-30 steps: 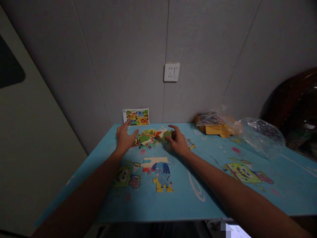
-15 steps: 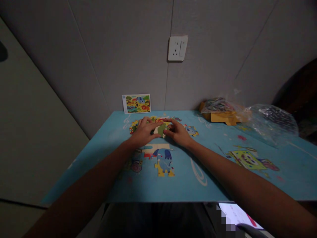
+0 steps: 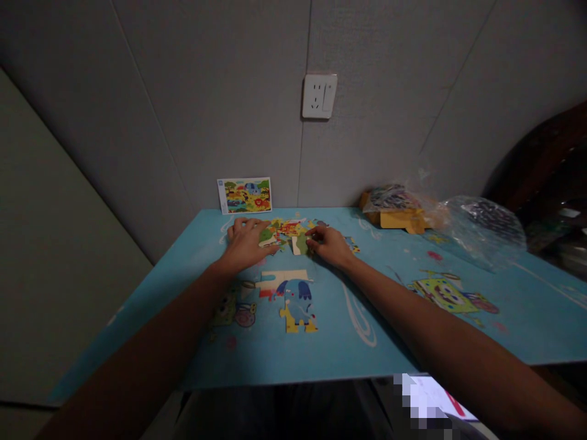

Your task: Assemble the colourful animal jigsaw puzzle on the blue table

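A green and cream jigsaw puzzle piece (image 3: 299, 245) is pinched between the thumb and fingers of my right hand (image 3: 329, 245). My left hand (image 3: 247, 243) lies with fingers spread at the left side of a pile of puzzle pieces (image 3: 290, 228), its fingertips touching it. Nearer me, several joined puzzle pieces (image 3: 298, 299) show a blue elephant, with cream and red parts at the upper left. Partly behind my right hand lies another blue and yellow puzzle piece (image 3: 352, 244).
A picture card (image 3: 245, 195) of the animal scene leans against the wall behind the pile. At the back right are a yellow box (image 3: 403, 220) and a clear plastic bag (image 3: 481, 232). The blue table (image 3: 257, 360) has printed cartoon figures; a lit screen (image 3: 435, 394) shows below its edge.
My left hand came in to the green piece beside my right hand, then moved back left to the pile. My right hand keeps the piece. The camera view has shifted.
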The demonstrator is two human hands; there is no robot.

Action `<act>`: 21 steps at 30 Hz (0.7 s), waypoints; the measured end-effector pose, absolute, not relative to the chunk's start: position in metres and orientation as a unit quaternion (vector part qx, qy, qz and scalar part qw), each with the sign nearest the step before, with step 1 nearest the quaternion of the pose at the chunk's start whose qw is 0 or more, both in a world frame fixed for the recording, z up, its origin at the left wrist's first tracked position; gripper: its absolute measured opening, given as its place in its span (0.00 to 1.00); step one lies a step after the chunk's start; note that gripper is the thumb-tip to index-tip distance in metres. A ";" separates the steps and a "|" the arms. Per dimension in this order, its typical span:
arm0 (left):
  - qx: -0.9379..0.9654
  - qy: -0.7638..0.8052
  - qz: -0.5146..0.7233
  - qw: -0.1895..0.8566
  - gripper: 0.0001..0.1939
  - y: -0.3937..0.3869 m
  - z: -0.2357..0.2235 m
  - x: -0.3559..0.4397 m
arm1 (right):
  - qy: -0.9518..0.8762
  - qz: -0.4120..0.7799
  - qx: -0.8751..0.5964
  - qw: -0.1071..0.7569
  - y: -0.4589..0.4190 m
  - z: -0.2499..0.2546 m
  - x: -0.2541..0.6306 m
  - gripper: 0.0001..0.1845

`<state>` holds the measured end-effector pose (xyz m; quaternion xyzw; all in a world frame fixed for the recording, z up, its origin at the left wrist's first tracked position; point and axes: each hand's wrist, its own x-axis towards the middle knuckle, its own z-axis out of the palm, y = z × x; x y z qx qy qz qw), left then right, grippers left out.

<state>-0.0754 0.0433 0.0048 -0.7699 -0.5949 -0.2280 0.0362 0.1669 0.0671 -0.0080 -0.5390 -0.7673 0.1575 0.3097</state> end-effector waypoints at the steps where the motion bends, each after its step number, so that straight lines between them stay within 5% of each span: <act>1: -0.766 -0.606 -0.214 0.026 0.32 0.045 0.003 -0.078 | -0.775 0.140 -0.545 0.287 0.068 -0.008 0.169 0.11; 9: -0.762 -0.611 -0.214 -0.011 0.22 0.050 0.003 -0.083 | -0.795 0.038 -0.540 0.273 0.063 -0.007 0.164 0.12; 14: -0.811 -0.500 -0.302 -0.024 0.39 0.040 0.009 -0.075 | -0.785 0.159 -0.470 0.372 0.049 0.002 0.153 0.15; 18: -0.870 -0.373 -0.320 -0.035 0.42 0.031 0.014 -0.063 | -0.765 0.292 -0.423 0.389 0.046 -0.003 0.145 0.18; 21: -0.869 -0.394 -0.300 -0.016 0.46 0.031 0.016 -0.063 | -0.742 0.277 -0.467 0.394 0.052 -0.008 0.147 0.17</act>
